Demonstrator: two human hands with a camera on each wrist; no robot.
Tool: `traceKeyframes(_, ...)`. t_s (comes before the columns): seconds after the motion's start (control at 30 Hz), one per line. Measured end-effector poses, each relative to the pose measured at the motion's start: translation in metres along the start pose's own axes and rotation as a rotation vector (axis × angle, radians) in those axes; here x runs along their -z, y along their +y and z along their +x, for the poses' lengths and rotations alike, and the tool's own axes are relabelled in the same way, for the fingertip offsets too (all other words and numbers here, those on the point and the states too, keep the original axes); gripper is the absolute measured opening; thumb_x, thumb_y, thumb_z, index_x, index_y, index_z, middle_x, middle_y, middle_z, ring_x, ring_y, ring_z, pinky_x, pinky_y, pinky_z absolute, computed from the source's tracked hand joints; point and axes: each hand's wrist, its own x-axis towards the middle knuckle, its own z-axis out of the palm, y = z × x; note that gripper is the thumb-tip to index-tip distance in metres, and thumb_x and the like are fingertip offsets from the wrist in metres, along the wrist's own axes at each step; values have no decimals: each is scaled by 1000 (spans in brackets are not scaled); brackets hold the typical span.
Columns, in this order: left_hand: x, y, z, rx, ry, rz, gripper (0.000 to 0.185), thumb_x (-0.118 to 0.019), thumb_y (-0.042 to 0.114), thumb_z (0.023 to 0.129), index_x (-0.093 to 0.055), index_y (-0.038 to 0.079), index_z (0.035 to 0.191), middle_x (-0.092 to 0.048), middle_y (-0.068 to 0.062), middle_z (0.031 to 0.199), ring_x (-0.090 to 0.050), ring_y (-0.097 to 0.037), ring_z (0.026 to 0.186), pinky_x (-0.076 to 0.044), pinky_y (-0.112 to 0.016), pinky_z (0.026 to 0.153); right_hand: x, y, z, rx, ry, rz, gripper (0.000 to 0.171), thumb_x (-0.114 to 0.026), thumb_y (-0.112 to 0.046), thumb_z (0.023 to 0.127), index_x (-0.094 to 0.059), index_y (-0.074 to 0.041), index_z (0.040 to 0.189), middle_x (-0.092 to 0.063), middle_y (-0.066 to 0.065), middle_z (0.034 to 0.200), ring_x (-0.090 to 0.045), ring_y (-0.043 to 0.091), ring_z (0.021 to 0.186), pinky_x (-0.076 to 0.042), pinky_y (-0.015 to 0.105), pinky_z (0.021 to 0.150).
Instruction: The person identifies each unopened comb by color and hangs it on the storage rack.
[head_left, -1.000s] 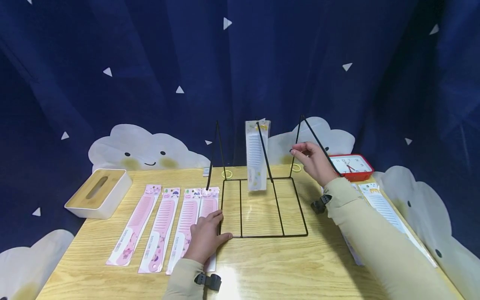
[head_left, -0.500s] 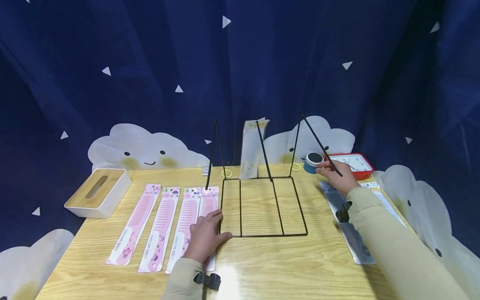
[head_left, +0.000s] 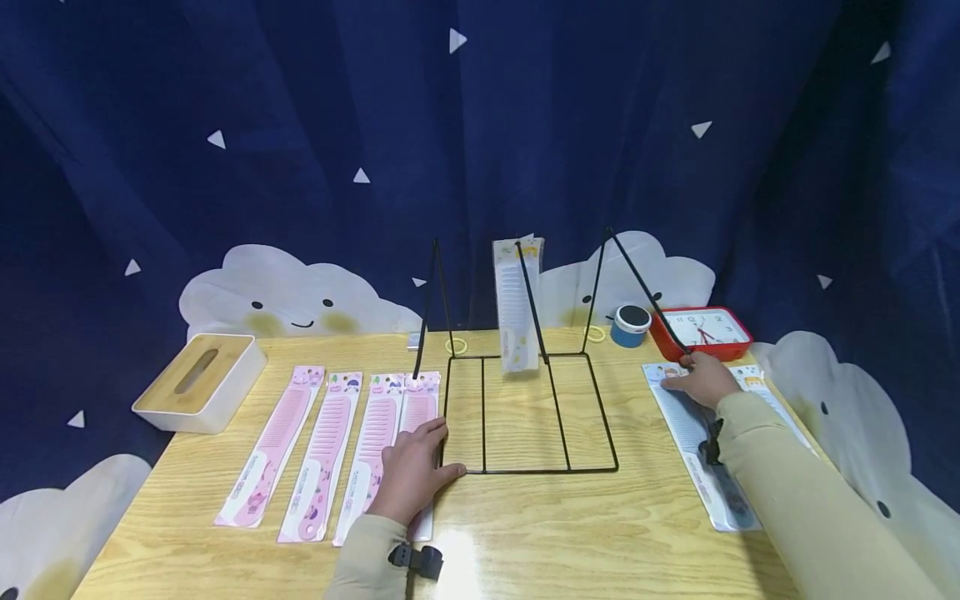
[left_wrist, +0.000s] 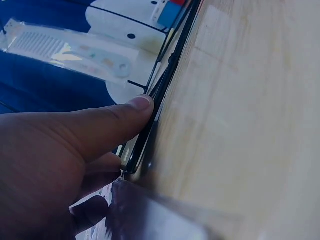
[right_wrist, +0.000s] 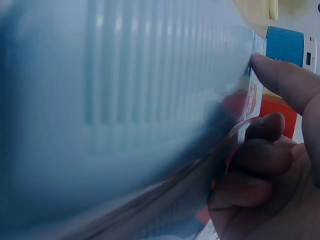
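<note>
While left hand (head_left: 411, 473) steadies rack (head_left: 528, 471), right fingers (right_wrist: 272, 75) seemingly pinch packaged comb (head_left: 697, 446).

left hand (head_left: 411, 473) flat, thumb out, right hand (head_left: 702, 381) fingers curled, pinching

The head view looks down the table (head_left: 525, 533); both wrist views sit close, sharing its wire rack (head_left: 525, 417).

black wire rack (head_left: 525, 417), glossy wooden table (head_left: 525, 533)
</note>
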Motion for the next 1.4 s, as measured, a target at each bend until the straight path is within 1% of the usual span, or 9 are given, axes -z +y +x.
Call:
traceKeyframes(0.2, 0, 1, -1, -3, 10, -6, 70, -86, 40, 76, -64, 6, 133, -56, -3, 144, -54, -28, 112, -36, -50, 85, -1, 1, 1, -21, -16, 10, 66, -76, -33, 86, -53, 16, 123, -54, 37, 125, -54, 46, 107, -42, 58, 97)
traceKeyframes(0.3, 0, 1, -1, -4, 14, -9, 69, -86, 39, 76, -65, 6, 133, -57, -3, 144, -54, -28, 111, -36, -50, 85, -3, 0, 2, -42, -4, 45, 56, -78, -31, 84, -53, 11, 111, -56, 30, 110, -53, 40, 96, -45, 49, 85)
traceKeyframes(0.43, 0, 2, -1, 1, 9, -9, 69, -86, 39, 76, -64, 6, 133, -56, -3, 144, -54, -28, 111, -36, -49, 85, -4, -4, 0, -49, 31, 103, 39, -78, -26, 84, -50, -1, 93, -49, 12, 86, -49, 31, 83, -38, 38, 70)
traceKeyframes(0.57, 0, 2, -1, 3, 0, -10, 70, -86, 40, 76, -64, 6, 133, -56, -3, 145, -54, -28, 111, -36, -50, 85, -7, -6, -3, -3, 92, 134, 31, -75, -25, 87, -50, -6, 87, -47, 5, 77, -48, 26, 77, -35, 36, 67)
traceKeyframes(0.73, 0, 1, 0, -5, 2, -12, 70, -86, 40, 76, -64, 6, 134, -56, -3, 145, -53, -28, 111, -36, -50, 84, -9, -9, -4, 68, 140, 192, 27, -71, -25, 92, -53, -5, 94, -49, 5, 78, -48, 25, 77, -37, 35, 68)
traceKeyframes(1.0, 0, 0, 0, -3, 3, -9, 71, -86, 40, 76, -63, 6, 135, -56, -4, 145, -54, -29, 113, -36, -49, 84, -2, -31, -18, 109, 148, 263, 28, -65, -25, 98, -58, -1, 112, -58, 14, 99, -50, 29, 92, -38, 37, 79)
traceKeyframes(1.1, 1, 1, 0, -3, 4, -8, 71, -86, 39, 76, -63, 6, 134, -56, -4, 145, -54, -29, 113, -36, -50, 84, 2, -44, -28, 128, 184, 291, 32, -64, -32, 99, -62, -2, 111, -60, 15, 102, -51, 29, 93, -38, 35, 79)
traceKeyframes(1.23, 2, 2, 0, 0, 0, -7, 71, -86, 39, 76, -63, 6, 134, -56, -4, 145, -54, -29, 112, -36, -50, 85, 7, -65, -43, 164, 230, 340, 40, -64, -41, 98, -64, -3, 109, -61, 14, 98, -50, 25, 90, -37, 32, 76)
traceKeyframes(1.4, 1, 1, 0, 4, -5, -7, 70, -86, 39, 76, -64, 6, 134, -56, -4, 145, -54, -28, 112, -36, -51, 85, 10, -94, -63, 230, 243, 385, 35, -63, -39, 99, -64, -4, 105, -61, 9, 94, -49, 20, 86, -38, 25, 71)
